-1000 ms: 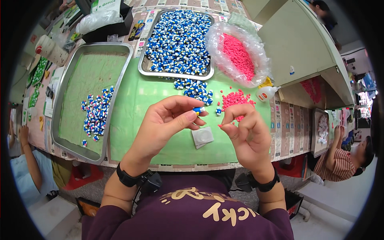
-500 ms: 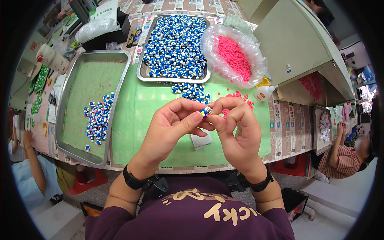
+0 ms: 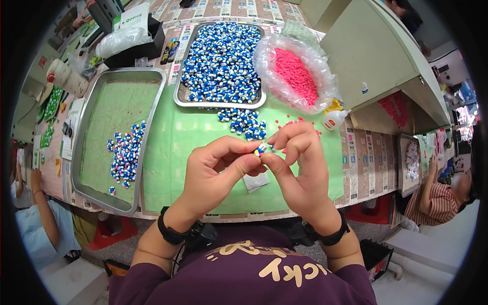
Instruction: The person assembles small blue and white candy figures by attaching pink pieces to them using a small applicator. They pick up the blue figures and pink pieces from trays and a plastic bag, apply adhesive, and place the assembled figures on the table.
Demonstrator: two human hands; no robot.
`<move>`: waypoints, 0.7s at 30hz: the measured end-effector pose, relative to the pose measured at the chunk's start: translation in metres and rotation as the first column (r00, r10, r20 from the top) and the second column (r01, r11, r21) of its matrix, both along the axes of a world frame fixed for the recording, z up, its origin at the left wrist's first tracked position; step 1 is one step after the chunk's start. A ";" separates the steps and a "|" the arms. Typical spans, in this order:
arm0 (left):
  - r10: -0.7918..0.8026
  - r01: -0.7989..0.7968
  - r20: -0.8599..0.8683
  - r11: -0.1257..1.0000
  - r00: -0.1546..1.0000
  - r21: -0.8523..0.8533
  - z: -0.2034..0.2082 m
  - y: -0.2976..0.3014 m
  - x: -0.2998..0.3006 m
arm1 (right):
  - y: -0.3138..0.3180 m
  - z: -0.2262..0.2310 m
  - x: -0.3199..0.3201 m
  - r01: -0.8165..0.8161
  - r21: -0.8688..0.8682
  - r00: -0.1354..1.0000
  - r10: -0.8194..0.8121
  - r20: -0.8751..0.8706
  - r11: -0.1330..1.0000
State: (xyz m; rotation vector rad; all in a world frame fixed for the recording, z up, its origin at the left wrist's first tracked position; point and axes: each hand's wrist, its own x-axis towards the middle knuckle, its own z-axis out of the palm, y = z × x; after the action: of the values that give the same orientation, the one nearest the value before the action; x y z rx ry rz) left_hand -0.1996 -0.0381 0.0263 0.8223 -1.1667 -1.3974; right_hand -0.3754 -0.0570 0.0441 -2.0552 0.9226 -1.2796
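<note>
Between thumb and index finger, my left hand (image 3: 216, 165) pinches a small blue, white and yellow figurine (image 3: 260, 150). My right hand (image 3: 302, 170) is close beside it: the thumb tip reaches the figurine's edge, while the index finger is lifted apart from the thumb. Beyond my hands lies a loose pile of similar blue and white figurines (image 3: 244, 123). Scattered pink pieces (image 3: 292, 122) lie to its right, partly hidden by my right hand. A small white sheet (image 3: 256, 183) rests on the green mat (image 3: 203, 190) below my hands.
A metal tray (image 3: 178, 96) heaped with figurines stands at the back. At left, another metal tray (image 3: 76, 173) holds fewer, some with pink parts. A plastic bag of pink pieces (image 3: 292, 76), a white squeeze bottle (image 3: 334, 120) and a grey cabinet (image 3: 376, 56) are at right. Co-workers sit on both sides.
My right index finger has lifted away from the figurine, opening a gap to the thumb. My left hand still pinches the figurine, now slightly lower in view.
</note>
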 end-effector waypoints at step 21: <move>0.533 -0.670 0.846 0.624 -0.011 -0.402 -0.020 -0.010 0.146 | 0.001 -0.038 -0.109 0.284 0.415 0.906 -0.101 -0.410 0.864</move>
State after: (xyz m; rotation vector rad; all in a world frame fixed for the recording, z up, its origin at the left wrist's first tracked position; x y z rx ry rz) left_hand -0.0531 -0.0478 0.0066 2.1407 -1.2192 -0.0346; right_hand -0.4848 -0.0561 0.0058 -1.8685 1.4875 -0.6540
